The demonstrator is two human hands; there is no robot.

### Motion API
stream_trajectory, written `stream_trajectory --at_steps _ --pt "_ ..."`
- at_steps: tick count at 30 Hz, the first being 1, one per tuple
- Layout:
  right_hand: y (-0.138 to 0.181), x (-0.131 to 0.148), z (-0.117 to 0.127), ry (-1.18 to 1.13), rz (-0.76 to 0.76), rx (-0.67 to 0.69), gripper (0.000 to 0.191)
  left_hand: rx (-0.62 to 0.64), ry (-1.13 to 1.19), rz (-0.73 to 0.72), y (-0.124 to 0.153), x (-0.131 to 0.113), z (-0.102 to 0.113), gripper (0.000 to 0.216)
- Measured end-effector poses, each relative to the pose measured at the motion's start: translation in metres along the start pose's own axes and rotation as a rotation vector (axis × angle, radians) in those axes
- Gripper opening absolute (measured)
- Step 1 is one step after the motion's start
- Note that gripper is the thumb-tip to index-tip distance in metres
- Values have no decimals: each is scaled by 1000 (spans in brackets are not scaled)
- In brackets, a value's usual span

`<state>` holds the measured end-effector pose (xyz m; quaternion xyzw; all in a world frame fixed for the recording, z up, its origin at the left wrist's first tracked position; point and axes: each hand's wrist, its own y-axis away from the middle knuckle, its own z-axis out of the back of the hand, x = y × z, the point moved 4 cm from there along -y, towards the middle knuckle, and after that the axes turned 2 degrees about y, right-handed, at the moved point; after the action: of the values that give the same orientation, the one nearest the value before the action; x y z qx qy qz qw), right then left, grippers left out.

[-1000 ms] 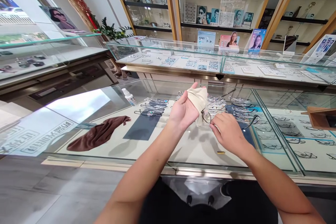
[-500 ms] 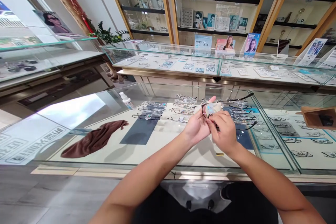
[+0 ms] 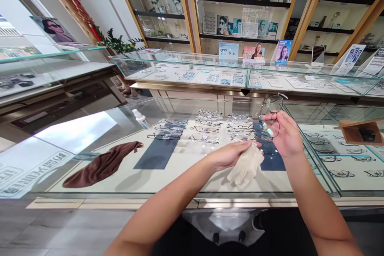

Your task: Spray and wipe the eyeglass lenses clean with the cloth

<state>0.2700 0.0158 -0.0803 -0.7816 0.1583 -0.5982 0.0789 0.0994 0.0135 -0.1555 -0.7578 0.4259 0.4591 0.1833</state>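
My left hand (image 3: 229, 155) is closed on a cream-coloured cleaning cloth (image 3: 247, 166), which hangs down from the fingers above the glass counter. To its right and higher, my right hand (image 3: 286, 136) pinches a pair of eyeglasses (image 3: 274, 104) with thin dark rims. The glasses are turned on edge, one round lens above the fingers and the other below, with a greenish reflection on the lower one. Rows of spectacle frames (image 3: 205, 129) lie in the display case below both hands.
The glass counter (image 3: 186, 188) runs across in front of me. On its left lie a crumpled brown cloth (image 3: 102, 164) and a white spray bottle (image 3: 140, 119). A wooden box (image 3: 360, 131) stands at the right. Another glass showcase (image 3: 180, 62) and shelves are behind.
My hands have moved apart. My right hand has lifted the eyeglasses up and right, away from the cloth. The cloth now hangs open from my left hand, lower than before.
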Motion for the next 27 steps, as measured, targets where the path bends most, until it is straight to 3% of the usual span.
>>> stream_trajectory --at_steps 5,8,12,19,25,27 --pt "2 -3 -6 -34 -73 105 30 -91 -589 -155 3 -9 -3 33" --pt "4 -5 -9 -75 -119 134 30 -258 -790 -329 5 -20 -3 20" --pt "5 -7 -11 -109 -178 158 32 -461 -839 -598 15 -40 -2 9" --pt "9 -15 -17 -182 -249 348 32 -547 -762 -937 31 -59 5 16" --pt "12 -17 -25 -180 -281 488 38 -682 -1034 -1325 47 -64 -1 16" --pt "13 -18 -27 -178 -319 538 39 -700 -1170 -1411 50 -65 -5 43"
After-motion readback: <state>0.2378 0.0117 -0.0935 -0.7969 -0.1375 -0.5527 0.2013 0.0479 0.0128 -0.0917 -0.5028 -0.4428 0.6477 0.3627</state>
